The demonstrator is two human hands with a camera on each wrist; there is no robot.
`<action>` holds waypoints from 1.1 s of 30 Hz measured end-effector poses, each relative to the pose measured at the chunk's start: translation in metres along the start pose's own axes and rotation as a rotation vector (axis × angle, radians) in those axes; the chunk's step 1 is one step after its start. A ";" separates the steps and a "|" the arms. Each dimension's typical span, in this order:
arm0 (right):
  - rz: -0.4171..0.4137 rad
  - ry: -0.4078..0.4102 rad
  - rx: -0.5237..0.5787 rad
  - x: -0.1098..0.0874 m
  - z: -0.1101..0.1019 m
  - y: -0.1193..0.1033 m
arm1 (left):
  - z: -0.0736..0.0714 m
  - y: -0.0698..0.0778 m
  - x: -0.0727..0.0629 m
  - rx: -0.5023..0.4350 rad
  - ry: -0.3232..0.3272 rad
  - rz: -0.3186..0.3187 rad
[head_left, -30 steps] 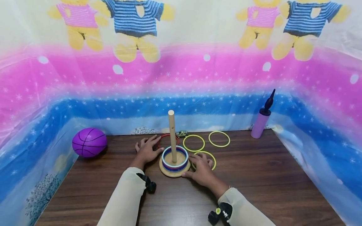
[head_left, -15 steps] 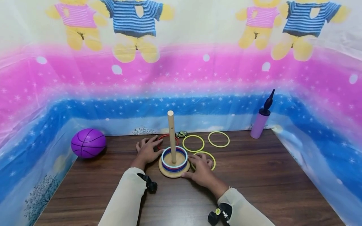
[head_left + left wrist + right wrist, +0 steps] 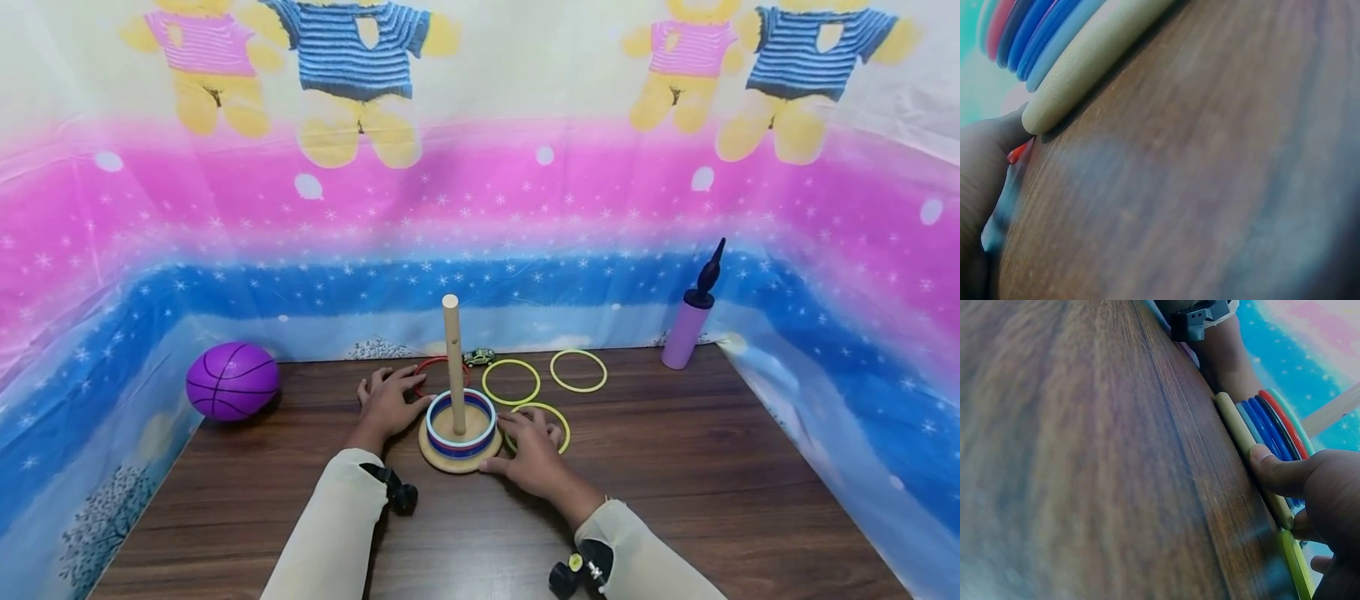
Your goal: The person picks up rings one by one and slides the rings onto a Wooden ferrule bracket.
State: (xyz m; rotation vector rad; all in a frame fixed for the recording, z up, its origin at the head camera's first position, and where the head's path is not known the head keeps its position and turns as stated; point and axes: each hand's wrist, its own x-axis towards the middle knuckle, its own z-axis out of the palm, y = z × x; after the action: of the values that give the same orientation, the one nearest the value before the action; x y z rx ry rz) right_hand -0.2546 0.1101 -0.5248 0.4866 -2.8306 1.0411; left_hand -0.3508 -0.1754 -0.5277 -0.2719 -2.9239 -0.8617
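A round wooden base (image 3: 444, 465) with an upright wooden peg (image 3: 453, 358) stands mid-table. Around the peg lies a stack of rings (image 3: 459, 452), light blue on top, with red and blue ones below. To its left rests my left hand (image 3: 386, 402), fingers spread, the thumb (image 3: 1007, 130) touching the base's edge in the left wrist view. On the right side is my right hand (image 3: 534, 454); its thumb (image 3: 1272, 465) presses the base's rim in the right wrist view, and its relaxed fingers lie over a yellow ring (image 3: 567, 431).
A red ring (image 3: 430, 361) lies behind the peg, near a small toy car (image 3: 478, 357). Two more yellow rings, a nearer ring (image 3: 538, 383) and a farther ring (image 3: 605, 372), lie right of it. A purple ball (image 3: 232, 381) sits left; a purple hand pump (image 3: 686, 335) stands right.
The head view has shifted very slightly. Both hands, the base and the rings keep the same places relative to each other.
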 end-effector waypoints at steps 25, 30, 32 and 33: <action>0.007 -0.002 -0.007 0.000 0.000 -0.001 | -0.001 -0.003 -0.005 -0.048 0.063 -0.034; 0.003 0.005 -0.011 0.000 -0.001 -0.001 | -0.004 -0.005 -0.007 -0.081 0.082 -0.023; 0.002 0.003 -0.013 0.000 -0.001 0.000 | -0.004 -0.005 -0.008 -0.082 0.074 -0.026; 0.002 0.002 -0.011 0.000 0.000 0.000 | -0.004 -0.005 -0.008 -0.079 0.065 -0.031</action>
State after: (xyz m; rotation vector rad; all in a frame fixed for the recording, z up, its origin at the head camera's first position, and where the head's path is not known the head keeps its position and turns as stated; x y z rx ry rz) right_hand -0.2549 0.1101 -0.5244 0.4822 -2.8340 1.0258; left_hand -0.3440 -0.1831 -0.5284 -0.2004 -2.8451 -0.9735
